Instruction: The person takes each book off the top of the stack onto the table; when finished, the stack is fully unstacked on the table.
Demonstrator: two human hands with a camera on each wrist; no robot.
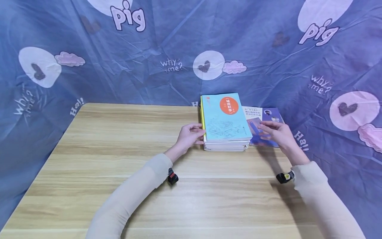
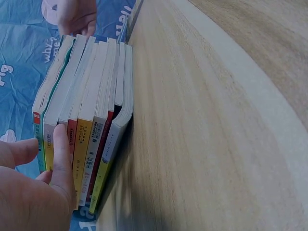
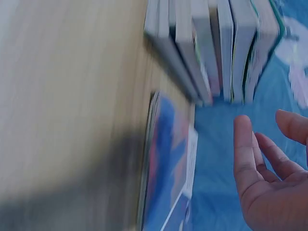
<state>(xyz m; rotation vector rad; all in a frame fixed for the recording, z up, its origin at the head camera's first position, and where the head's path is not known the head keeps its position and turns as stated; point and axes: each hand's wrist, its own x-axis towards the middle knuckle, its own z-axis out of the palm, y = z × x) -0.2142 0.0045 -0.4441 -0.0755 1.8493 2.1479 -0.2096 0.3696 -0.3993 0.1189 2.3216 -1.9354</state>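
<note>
A stack of several books (image 1: 226,122) lies near the far edge of the table, topped by a light-blue book with an orange oval. My left hand (image 1: 189,135) touches the stack's left side. In the left wrist view, that hand's index finger lies straight against the colourful spines (image 2: 82,154), with the thumb beside the top book. Right of the stack, my right hand (image 1: 276,132) hovers with nothing between its spread fingers. Below it lies a purple-and-white book (image 1: 268,114), partly hidden by the hand. In the right wrist view, a gap separates the fingers from the stack's page edges (image 3: 226,48).
The wooden table (image 1: 119,159) extends to the left and front of the books. A blue printed cloth (image 1: 167,43) hangs behind the table and along its sides. Small dark cameras sit at both wrists.
</note>
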